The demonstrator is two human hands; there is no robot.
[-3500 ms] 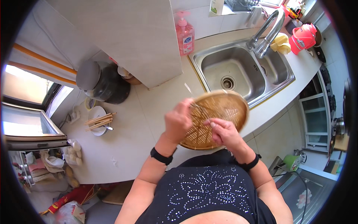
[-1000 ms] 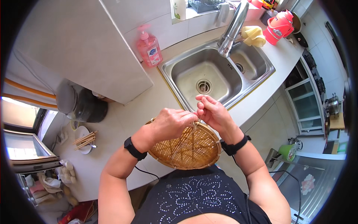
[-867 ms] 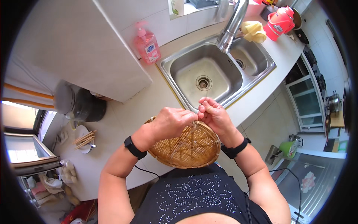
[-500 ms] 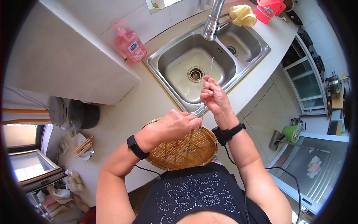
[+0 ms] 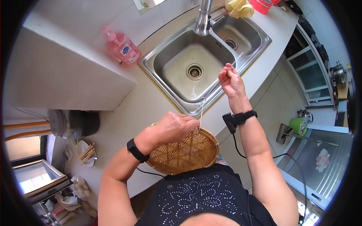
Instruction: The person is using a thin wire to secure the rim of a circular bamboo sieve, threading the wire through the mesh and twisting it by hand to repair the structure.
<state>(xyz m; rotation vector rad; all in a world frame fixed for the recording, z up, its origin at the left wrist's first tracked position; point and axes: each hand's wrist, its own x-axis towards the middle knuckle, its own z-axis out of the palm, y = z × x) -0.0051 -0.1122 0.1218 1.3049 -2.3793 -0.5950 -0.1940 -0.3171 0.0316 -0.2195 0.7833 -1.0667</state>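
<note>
A round woven bamboo basket (image 5: 184, 154) stands tilted against the front of my body. Over its far rim, my left hand (image 5: 174, 127) is closed, with fingertips pinched on a white string (image 5: 201, 115). The string rises from those fingers and curls near the sink's front corner. My right hand (image 5: 233, 83) is raised over the sink's right front edge, thumb and fingers pinched together. A thin pale strand sticks out beyond its fingertips; whether it is part of the same string, I cannot tell.
Beyond my hands is a two-bowl steel sink (image 5: 177, 98) with a tap (image 5: 203, 22). A pink soap bottle (image 5: 122, 49) stands to its left. A plate (image 5: 89, 162) with wooden sticks lies left on the counter. Yellow gloves (image 5: 240, 8) hang by the small bowl.
My right hand has moved up and to the right, away from my left hand, with the pale strand. My left hand stays at the basket rim. A curl of white string now shows above it.
</note>
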